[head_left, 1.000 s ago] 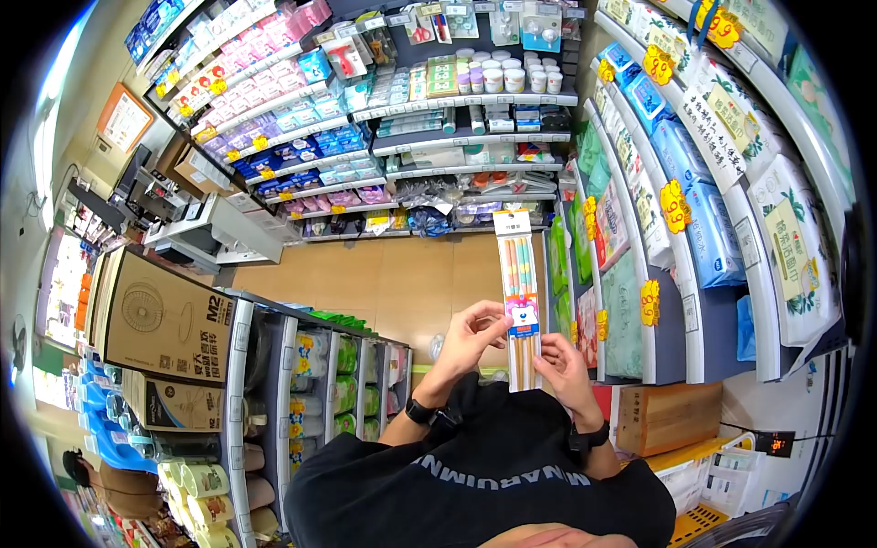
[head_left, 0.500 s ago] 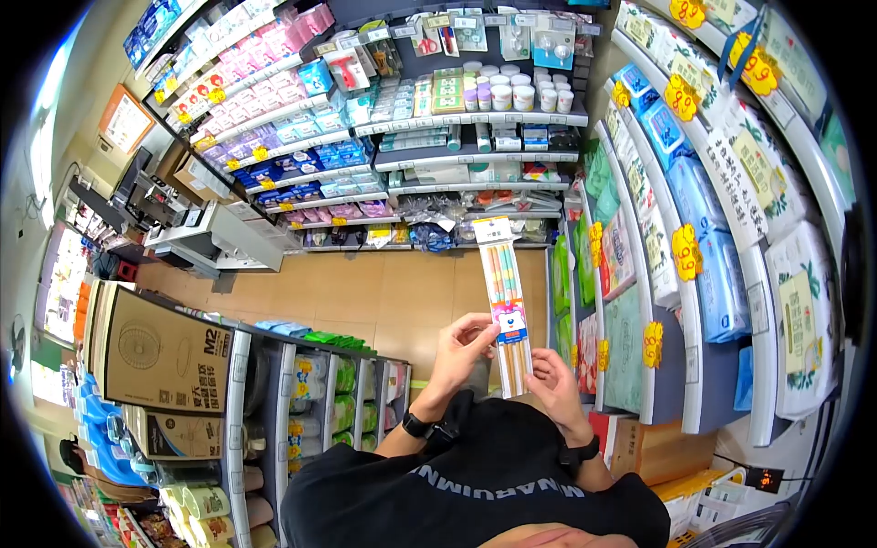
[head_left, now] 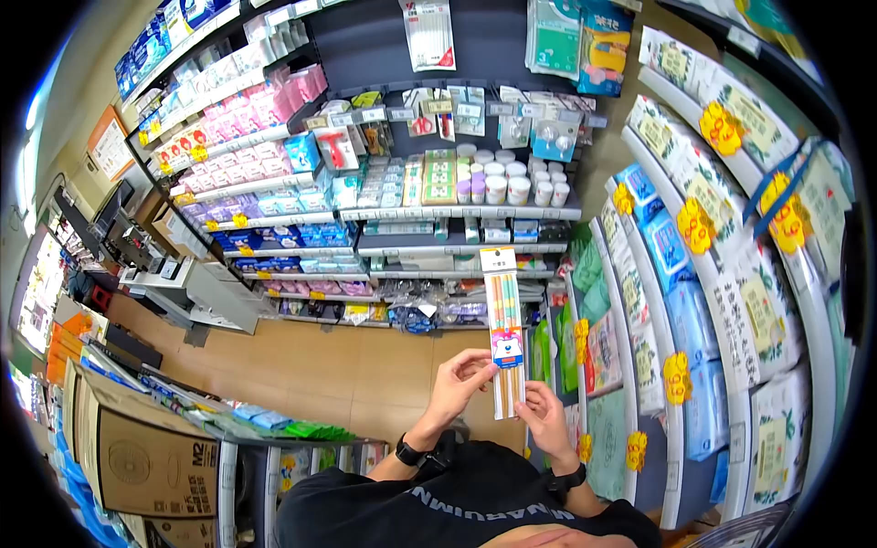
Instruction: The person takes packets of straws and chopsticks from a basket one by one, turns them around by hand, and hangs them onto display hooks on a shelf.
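- Nearest of all is the wearer's black shirt [head_left: 457,507], with a dark watch [head_left: 409,449] on the left wrist and a black band [head_left: 568,479] on the right.
- The left hand [head_left: 459,384] has its fingers closed on the left edge of a slim packet [head_left: 505,342], the thumb by the blue label [head_left: 508,360].
- The right hand [head_left: 545,420] pinches the same packet lower down, along its right edge, close to the bottom end.
- The packet is held up in front of the body, the floor [head_left: 375,361] showing beyond it; its header card [head_left: 499,261] points away from the wearer, and striped sticks [head_left: 503,297], possibly chopsticks, show through the front.
- As a judgement, the step in hand is a two-handed hold with the printed face in view. Any next move calls for both hands to travel together, or for one to keep its pinch before the other lets go; something so long and light could swing from one edge.
- Over on the left lies a cardboard carton [head_left: 151,461] with a fan printed on it; on the right, shelves carry blue packs [head_left: 692,329] and yellow price tags [head_left: 678,377].
- Farther off, the back shelves hold white tubs [head_left: 495,189], with a pack of white sticks [head_left: 427,36] hanging above.
- At far left is a pale counter [head_left: 228,306].
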Demonstrator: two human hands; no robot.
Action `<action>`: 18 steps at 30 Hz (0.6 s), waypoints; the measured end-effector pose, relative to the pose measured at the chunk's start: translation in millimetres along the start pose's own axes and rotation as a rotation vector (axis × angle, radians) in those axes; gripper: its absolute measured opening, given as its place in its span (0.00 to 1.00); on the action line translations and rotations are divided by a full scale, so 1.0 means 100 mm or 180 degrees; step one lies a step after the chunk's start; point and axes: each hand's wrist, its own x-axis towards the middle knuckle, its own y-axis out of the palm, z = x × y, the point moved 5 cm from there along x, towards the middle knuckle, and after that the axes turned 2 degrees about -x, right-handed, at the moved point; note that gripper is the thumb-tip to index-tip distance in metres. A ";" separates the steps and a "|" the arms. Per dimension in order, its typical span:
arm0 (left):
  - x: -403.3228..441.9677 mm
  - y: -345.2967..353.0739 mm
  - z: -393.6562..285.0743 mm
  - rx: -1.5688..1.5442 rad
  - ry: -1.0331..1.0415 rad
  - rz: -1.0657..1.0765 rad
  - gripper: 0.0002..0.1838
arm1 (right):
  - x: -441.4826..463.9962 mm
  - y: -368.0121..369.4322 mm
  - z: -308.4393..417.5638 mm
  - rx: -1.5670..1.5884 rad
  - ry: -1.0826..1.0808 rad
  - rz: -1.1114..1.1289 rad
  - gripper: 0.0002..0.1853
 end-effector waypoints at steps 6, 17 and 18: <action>0.70 -0.15 -0.11 0.0173 -0.0124 0.0462 0.16 | 0.78 0.10 0.18 0.0085 -0.0236 -0.0201 0.18; 1.70 -0.59 -0.35 0.0292 0.0185 0.0503 0.15 | 1.85 0.33 0.26 0.0155 -0.0465 -0.0271 0.22; 1.76 -0.60 -0.36 0.0268 0.0178 0.0511 0.15 | 1.90 0.34 0.28 0.0084 -0.0475 -0.0288 0.24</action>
